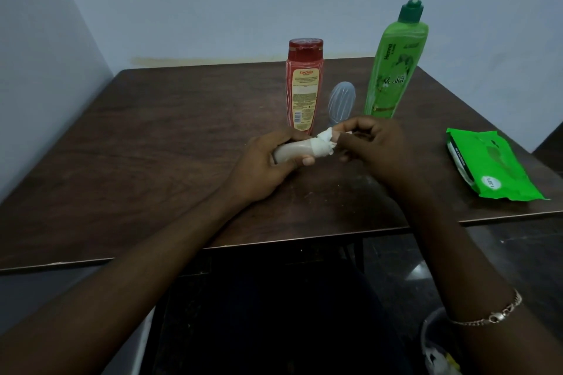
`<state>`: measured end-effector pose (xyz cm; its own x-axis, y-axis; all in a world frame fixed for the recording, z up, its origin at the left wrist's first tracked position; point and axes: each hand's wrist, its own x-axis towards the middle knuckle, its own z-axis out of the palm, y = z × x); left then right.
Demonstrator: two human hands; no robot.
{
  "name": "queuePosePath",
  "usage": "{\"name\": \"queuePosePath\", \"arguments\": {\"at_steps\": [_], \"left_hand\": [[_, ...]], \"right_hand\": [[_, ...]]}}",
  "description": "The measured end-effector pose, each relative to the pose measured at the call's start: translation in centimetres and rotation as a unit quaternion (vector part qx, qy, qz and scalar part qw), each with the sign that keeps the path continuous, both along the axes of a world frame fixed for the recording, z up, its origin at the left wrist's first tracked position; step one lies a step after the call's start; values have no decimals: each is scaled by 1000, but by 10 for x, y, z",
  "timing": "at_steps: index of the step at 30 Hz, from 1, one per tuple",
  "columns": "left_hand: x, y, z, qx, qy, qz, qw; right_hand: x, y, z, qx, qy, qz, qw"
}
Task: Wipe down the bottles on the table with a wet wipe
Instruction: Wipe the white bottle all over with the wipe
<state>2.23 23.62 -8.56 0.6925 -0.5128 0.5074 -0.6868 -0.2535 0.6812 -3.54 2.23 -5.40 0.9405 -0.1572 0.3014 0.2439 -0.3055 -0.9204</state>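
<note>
Two bare forearms reach up from the bottom of the frame, the right one wearing a single chain bracelet (493,315) at the wrist. At the centre, over the dark wooden table (152,146), the left hand (262,164) curls around a small pale bottle (291,155) held on its side. The right hand (376,146) pinches a white wet wipe (323,143) bunched over the bottle's right end. Judging by this, the step in hand is wiping this small bottle at its neck or cap end, while the left palm covers much of its body. The next move likely calls for turning the bottle in the left grip so the wipe can travel along the rest, then setting it down and taking another. At the right edge one green pack of wipes (490,164) lies flat on the table. Farther back, at upper centre, one red bottle (304,85) and one tall green pump bottle (393,70) stand upright. Between them is one clear ribbed plastic piece (341,99); what it is I cannot tell. That makes three bottles, one wipe in use and one pack.
</note>
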Motion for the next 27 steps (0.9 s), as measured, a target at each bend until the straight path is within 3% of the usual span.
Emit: {"name": "queuePosePath", "arguments": {"at_steps": [7, 15, 20, 27], "left_hand": [[0, 14, 4, -32, 72, 61, 995], [24, 52, 35, 133, 85, 166, 973], [49, 74, 57, 124, 77, 185, 972], [76, 75, 72, 195, 33, 197, 960]], "right_hand": [[9, -5, -5, 142, 35, -21, 989], [32, -7, -15, 170, 50, -24, 984], [49, -3, -24, 186, 73, -22, 980], [49, -4, -30, 169, 59, -17, 984]]}}
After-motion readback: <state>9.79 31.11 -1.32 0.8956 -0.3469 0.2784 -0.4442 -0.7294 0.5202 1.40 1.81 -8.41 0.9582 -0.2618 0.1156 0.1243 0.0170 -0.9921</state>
